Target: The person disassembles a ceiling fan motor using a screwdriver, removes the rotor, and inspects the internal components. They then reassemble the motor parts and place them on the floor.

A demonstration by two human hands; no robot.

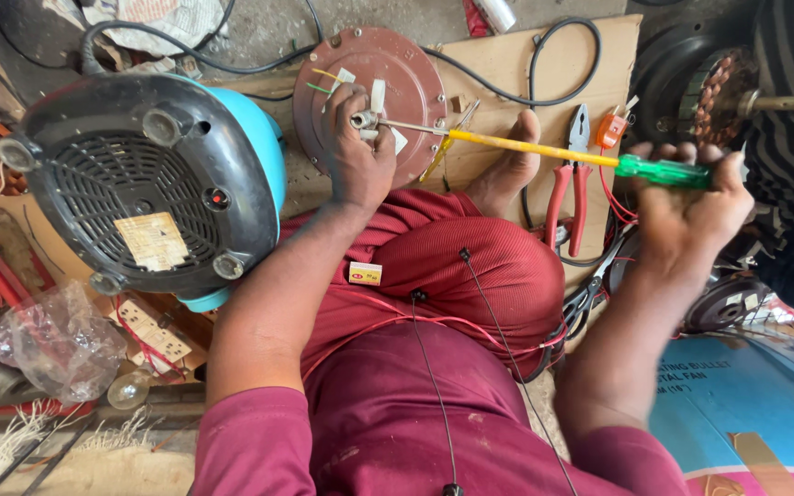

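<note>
My left hand (358, 156) rests on a round reddish-brown motor cover (397, 69), fingers around its central metal shaft (363, 119). My right hand (691, 197) grips the green handle of a long screwdriver (544, 149) with a yellow shank. Its metal tip reaches the shaft by my left fingers. The cover lies on a cardboard sheet (507, 64) past my crossed legs in maroon trousers, one bare foot beside it.
An upturned black and blue appliance base (149, 184) stands at left. Red-handled pliers (570, 197) and an orange tester (610, 130) lie on the cardboard. Motor windings (723, 87) sit at right, a power strip (153, 332) and a plastic bag (52, 342) lower left.
</note>
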